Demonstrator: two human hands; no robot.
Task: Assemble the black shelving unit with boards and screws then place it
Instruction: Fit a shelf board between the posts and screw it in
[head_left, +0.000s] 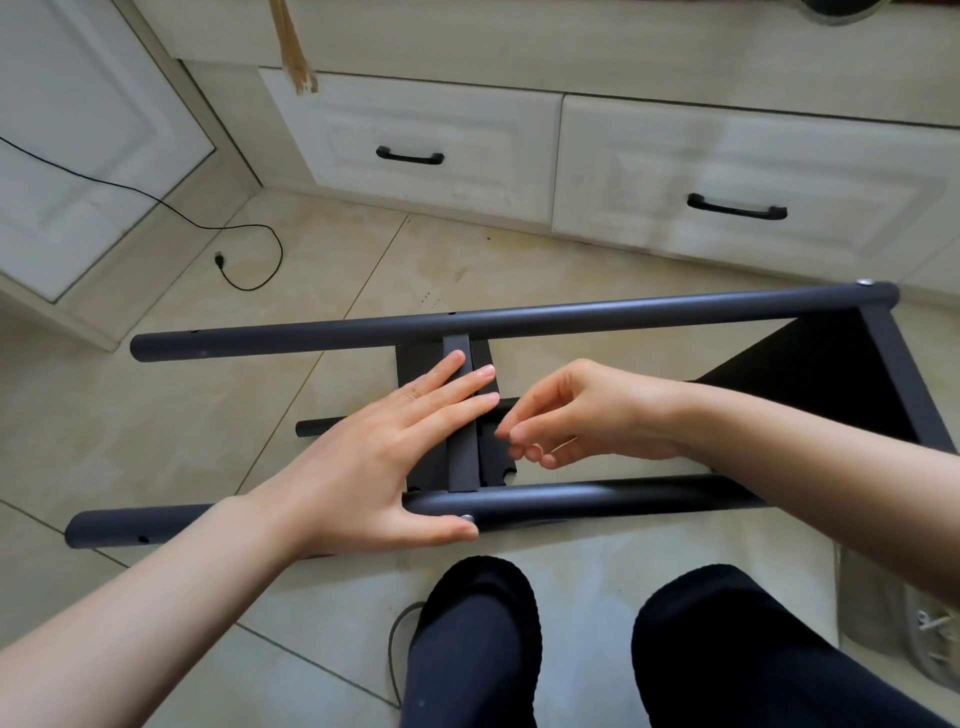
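Observation:
The black shelving unit lies on its side on the tiled floor. Its far tube (519, 317) and near tube (597, 499) run left to right, joined at the right by a fitted black board (810, 374). A second black board (462, 457) stands edge-on between the tubes at the middle. My left hand (395, 452) lies flat on this board with straight fingers, its thumb against a screw head (467, 518) on the near tube. My right hand (576, 415) hovers just right of the board, fingers curled, pinching what looks like a small screw (511, 440). A third tube (317, 427) shows below.
White cabinet drawers with black handles (410, 156) (736, 208) line the far wall. A black cable with a plug (249, 260) trails on the floor at left. My dark-clothed knees (478, 649) sit in front. A clear bag with hardware (930, 623) lies at the right edge.

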